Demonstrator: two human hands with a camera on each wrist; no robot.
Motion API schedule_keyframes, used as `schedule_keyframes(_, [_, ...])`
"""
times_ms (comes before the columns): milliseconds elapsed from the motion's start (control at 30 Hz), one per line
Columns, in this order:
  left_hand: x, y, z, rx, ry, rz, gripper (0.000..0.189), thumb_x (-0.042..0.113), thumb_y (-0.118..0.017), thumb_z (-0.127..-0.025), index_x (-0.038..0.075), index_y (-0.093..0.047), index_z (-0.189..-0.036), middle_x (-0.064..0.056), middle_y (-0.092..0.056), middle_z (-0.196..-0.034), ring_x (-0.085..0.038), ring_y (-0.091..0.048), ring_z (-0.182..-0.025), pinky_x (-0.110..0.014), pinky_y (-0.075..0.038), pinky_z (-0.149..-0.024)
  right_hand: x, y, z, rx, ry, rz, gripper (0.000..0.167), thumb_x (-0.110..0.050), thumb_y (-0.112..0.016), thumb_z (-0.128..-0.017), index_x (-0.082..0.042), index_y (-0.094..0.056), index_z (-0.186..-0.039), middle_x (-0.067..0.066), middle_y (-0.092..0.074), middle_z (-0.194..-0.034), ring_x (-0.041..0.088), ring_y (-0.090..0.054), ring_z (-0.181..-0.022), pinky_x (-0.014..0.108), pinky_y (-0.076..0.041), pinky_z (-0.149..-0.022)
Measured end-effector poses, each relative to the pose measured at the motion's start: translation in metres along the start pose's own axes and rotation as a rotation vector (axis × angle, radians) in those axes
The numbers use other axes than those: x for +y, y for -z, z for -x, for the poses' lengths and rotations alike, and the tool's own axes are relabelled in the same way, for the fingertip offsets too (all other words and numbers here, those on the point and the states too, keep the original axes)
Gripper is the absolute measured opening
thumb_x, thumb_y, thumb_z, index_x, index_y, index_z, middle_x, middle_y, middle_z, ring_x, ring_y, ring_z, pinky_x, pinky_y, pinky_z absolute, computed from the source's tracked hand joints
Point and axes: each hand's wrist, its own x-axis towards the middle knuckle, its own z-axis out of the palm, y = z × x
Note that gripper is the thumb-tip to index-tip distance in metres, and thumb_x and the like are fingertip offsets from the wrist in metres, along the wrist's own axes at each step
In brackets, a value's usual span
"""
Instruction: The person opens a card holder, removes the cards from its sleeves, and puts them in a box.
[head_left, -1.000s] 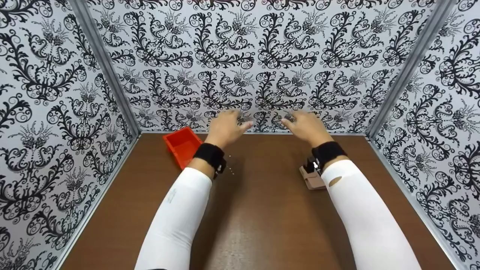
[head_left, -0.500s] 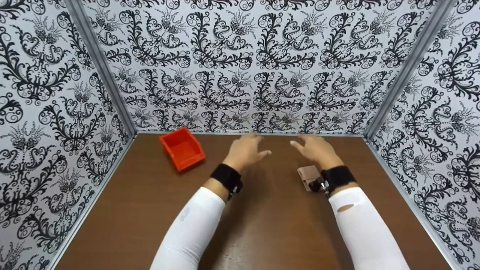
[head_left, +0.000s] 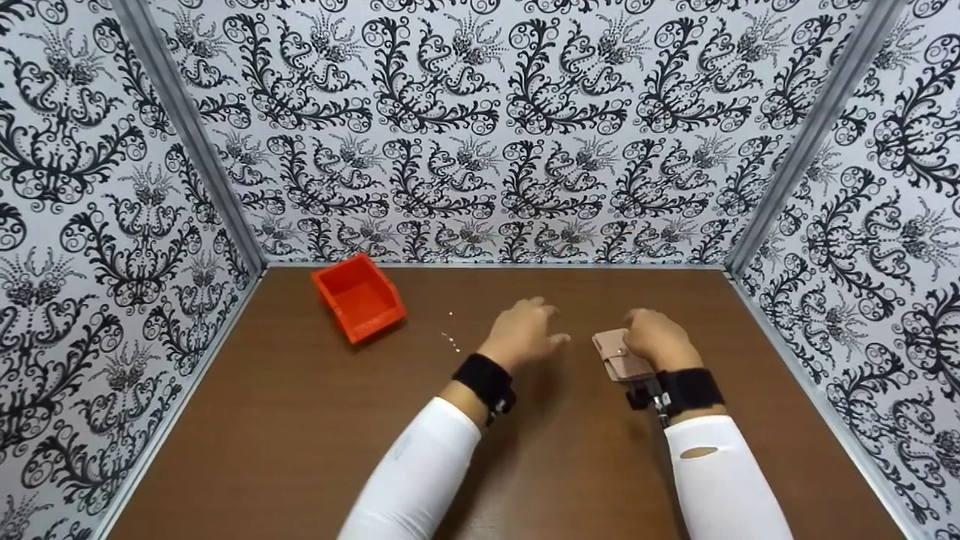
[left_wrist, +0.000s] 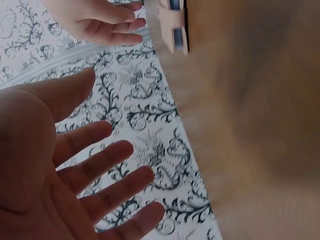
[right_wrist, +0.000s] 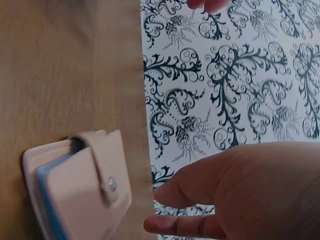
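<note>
Reach stage, likely: right hand [head_left: 661, 339] empty, narrowly parted beside wallet [head_left: 616, 358] (left hand [head_left: 521, 335] spread, empty); pinch wanted next.

from where i stand, the wallet [right_wrist: 85, 182] looks like smooth, matt leather, its snap [right_wrist: 112, 184] shiny metal. the bin [head_left: 375, 324] seems smooth plastic, the counter [head_left: 337, 420] grained wood. the posts [head_left: 181, 112] look metallic; sleeves [head_left: 727, 480] and wristbands [head_left: 691, 390] are cloth, the latter matt.
</note>
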Motion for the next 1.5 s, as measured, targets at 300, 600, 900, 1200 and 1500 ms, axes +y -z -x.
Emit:
schedule_keyframes(300, [0.037,-0.035,-0.013,-0.036,-0.077,-0.049,0.044,0.052,-0.078,-0.104,0.020,-0.082,-0.133,-0.001,-0.074,-0.131,-0.025,-0.071,-0.125,-0.045,-0.063,-0.105,0.018,-0.007,0.005,-0.051,-0.015,-0.079,0.044,-0.018,-0.063,-0.100,0.006,-0.075,-0.135,0.031,-0.076,-0.137,0.048,-0.074,-0.120,0.064,-0.059,-0.105])
schedule_keyframes(600, [0.038,-0.054,-0.011,-0.076,-0.072,-0.045,0.039,0.052,-0.080,-0.102,0.022,-0.084,-0.127,-0.005,-0.074,-0.137,-0.029,-0.072,-0.127,-0.046,-0.063,-0.105,0.023,-0.018,0.003,-0.026,0.023,-0.163,0.046,-0.016,-0.070,-0.096,0.012,-0.074,-0.133,0.033,-0.075,-0.136,0.048,-0.072,-0.123,0.065,-0.057,-0.112])
schedule_keyframes(900, [0.018,-0.063,-0.003,-0.088,-0.024,-0.048,0.030,0.049,-0.081,-0.101,0.020,-0.085,-0.103,-0.006,-0.076,-0.140,-0.027,-0.074,-0.124,-0.046,-0.063,-0.105,0.001,-0.033,0.000,-0.059,0.028,-0.210,0.048,-0.017,-0.078,-0.092,0.008,-0.075,-0.132,0.026,-0.079,-0.126,0.036,-0.074,-0.108,0.055,-0.062,-0.101])
schedule_keyframes(1200, [-0.008,-0.044,0.004,-0.011,0.000,0.037,0.026,0.039,-0.087,-0.097,0.016,-0.077,-0.091,0.001,-0.073,-0.095,-0.020,-0.068,-0.081,-0.042,-0.062,-0.078,-0.037,-0.043,-0.010,-0.067,0.069,-0.245,0.019,-0.017,-0.084,-0.090,-0.003,-0.072,-0.090,0.002,-0.067,-0.078,0.017,-0.059,-0.065,0.028,-0.047,-0.058])
schedule_keyframes(1500, [-0.040,-0.031,0.021,0.037,-0.036,0.032,0.017,0.027,-0.090,-0.092,0.014,-0.088,-0.103,-0.002,-0.078,-0.107,-0.024,-0.074,-0.101,-0.040,-0.064,-0.084,-0.080,-0.065,-0.014,-0.094,0.065,-0.260,0.023,-0.020,-0.088,-0.089,-0.007,-0.070,-0.091,0.005,-0.069,-0.081,0.019,-0.065,-0.067,0.029,-0.052,-0.057])
